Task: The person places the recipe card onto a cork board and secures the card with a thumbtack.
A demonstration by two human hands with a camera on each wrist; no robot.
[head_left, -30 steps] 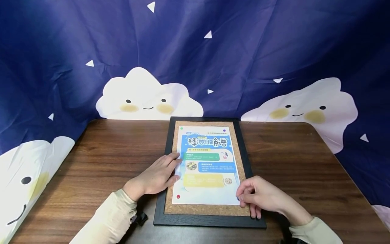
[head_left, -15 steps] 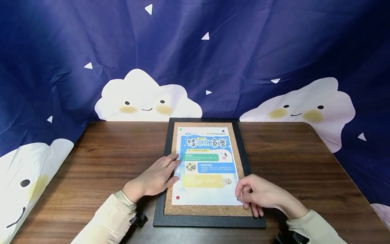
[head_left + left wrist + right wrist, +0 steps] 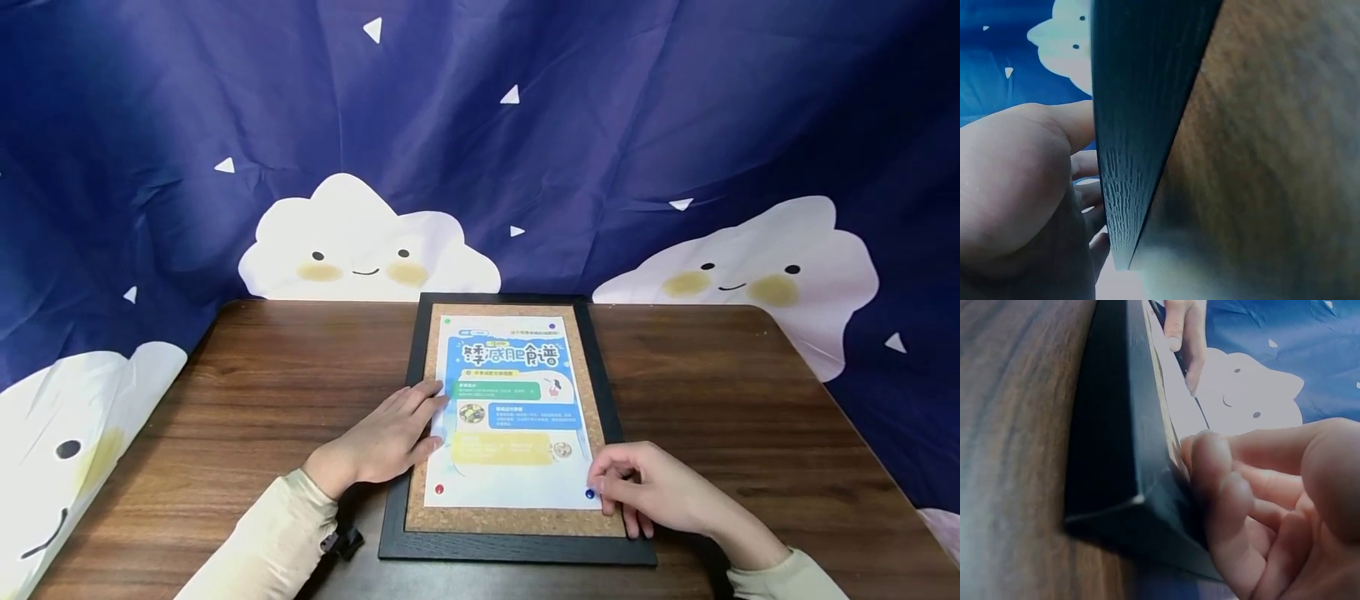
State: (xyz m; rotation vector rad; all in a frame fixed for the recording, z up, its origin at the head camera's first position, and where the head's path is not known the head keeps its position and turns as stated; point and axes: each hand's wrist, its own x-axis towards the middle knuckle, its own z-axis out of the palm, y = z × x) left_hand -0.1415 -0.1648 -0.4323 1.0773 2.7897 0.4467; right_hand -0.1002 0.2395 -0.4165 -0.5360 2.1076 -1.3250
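A printed poster (image 3: 510, 487) lies on a cork board (image 3: 517, 521) with a black frame (image 3: 517, 547). My left hand (image 3: 382, 437) rests across the frame's left side, its extended fingertips on the poster's left edge. A blue pushpin (image 3: 590, 494) sits at the poster's lower right corner. Just right of that pin is my right hand (image 3: 660, 487), fingers bent, fingertips right at the pin's edge. In the right wrist view, the right thumb and fingers (image 3: 1210, 456) are near the frame corner. A red pushpin (image 3: 438, 489) marks the lower left corner.
A green pushpin (image 3: 447, 321) and a purple-blue pushpin (image 3: 552, 326) sit at the poster's top corners. The board lies on a brown wooden table (image 3: 720, 392). Behind it hangs a dark blue cloth (image 3: 465, 108) printed with clouds.
My right hand has shifted slightly right, and the blue pushpin it was pinching now shows beside the fingertips at the poster's corner. The left hand stays in place.
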